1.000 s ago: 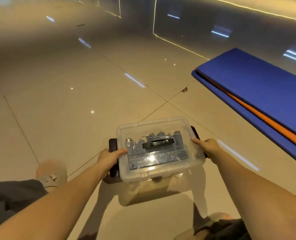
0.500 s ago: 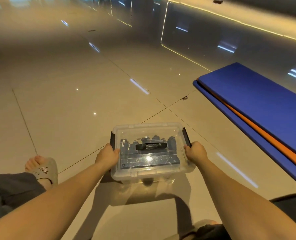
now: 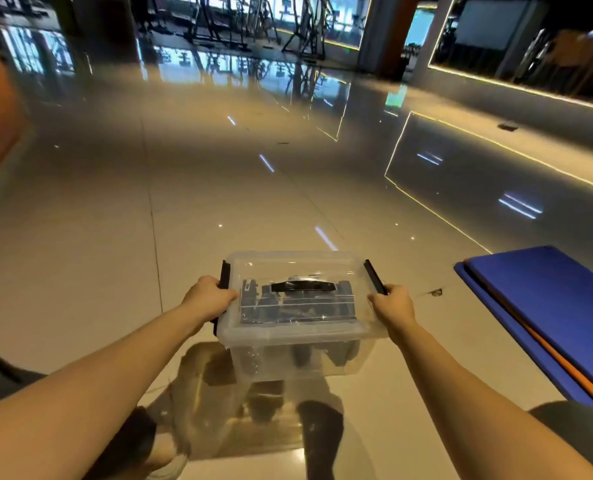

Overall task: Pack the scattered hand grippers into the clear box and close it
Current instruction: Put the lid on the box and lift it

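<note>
Holds the clear box (image 3: 298,327) out front, dead centre, lid (image 3: 288,268) sitting on top. Grips the left end with the left hand (image 3: 206,297), fingers curled over the rim right beside the black left latch (image 3: 224,275). Same story opposite: clamps the right end with the right hand (image 3: 392,304), fingers wrapped at the rim, touching the lower end of the right latch (image 3: 374,280). Shows dark hand grippers (image 3: 288,308) packed inside, seen through the lid beneath the black carry handle (image 3: 303,286). Cannot tell whether resting on the glossy tiled floor (image 3: 219,209) or just above it; throws a murky reflection underneath. Off to the right, well apart: stacked blue mats (image 3: 548,306), orange layer (image 3: 572,370) between.
</note>
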Demonstrator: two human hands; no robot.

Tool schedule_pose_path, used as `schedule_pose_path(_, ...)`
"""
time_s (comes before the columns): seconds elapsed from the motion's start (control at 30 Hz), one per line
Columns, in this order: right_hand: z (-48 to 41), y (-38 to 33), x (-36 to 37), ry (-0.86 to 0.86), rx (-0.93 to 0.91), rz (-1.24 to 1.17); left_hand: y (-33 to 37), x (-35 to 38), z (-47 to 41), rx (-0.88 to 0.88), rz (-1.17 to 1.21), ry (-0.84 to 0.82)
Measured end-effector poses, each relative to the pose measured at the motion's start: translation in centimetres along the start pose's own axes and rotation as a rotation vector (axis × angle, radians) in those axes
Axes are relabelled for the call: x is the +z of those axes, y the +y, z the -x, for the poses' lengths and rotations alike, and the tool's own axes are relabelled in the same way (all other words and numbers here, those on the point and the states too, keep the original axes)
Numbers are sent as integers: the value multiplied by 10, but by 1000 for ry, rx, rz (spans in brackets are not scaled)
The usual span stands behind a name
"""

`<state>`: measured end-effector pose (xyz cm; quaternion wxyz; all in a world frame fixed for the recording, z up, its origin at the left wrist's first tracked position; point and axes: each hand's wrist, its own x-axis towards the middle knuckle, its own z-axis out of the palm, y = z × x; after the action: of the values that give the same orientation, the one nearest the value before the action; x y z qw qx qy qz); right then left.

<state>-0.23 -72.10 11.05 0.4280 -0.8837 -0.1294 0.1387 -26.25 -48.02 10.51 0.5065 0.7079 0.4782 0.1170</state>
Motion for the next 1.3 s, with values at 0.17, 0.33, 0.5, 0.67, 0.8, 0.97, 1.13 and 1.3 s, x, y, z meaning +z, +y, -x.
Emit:
schedule_pose_path(0.17, -19, -110, 54, -65, -126, -89, 35, -114, -28, 3, -105, 114)
schedule_pose_path(0.33, -29, -182, 120, -151, -215, -216, 38, -199, -48, -71, -107, 208)
schedule_pose_path(0.5, -54, -235, 207, -284, -287, -219, -4, -257, -67, -236, -106, 180)
schedule_pose_path(0.67, -63, -281, 309, -492, -370, -126, -57, -301, -87, -400, -80, 176)
schedule_pose_path(0.8, -59, -314, 393, -688, -431, -53, -109, -334, -102, -493, 17, 332)
schedule_pose_path(0.97, -51, -341, 501, -891, -480, 39, -179, -343, -110, -578, 160, 521)
schedule_pose_path(1.13, -39, -361, 611, -1029, -516, 83, -226, -352, -114, -631, 320, 660)
schedule_pose_path(1.3, -18, -385, 709, -1143, -631, 140, -258, -349, -119, -691, 380, 833)
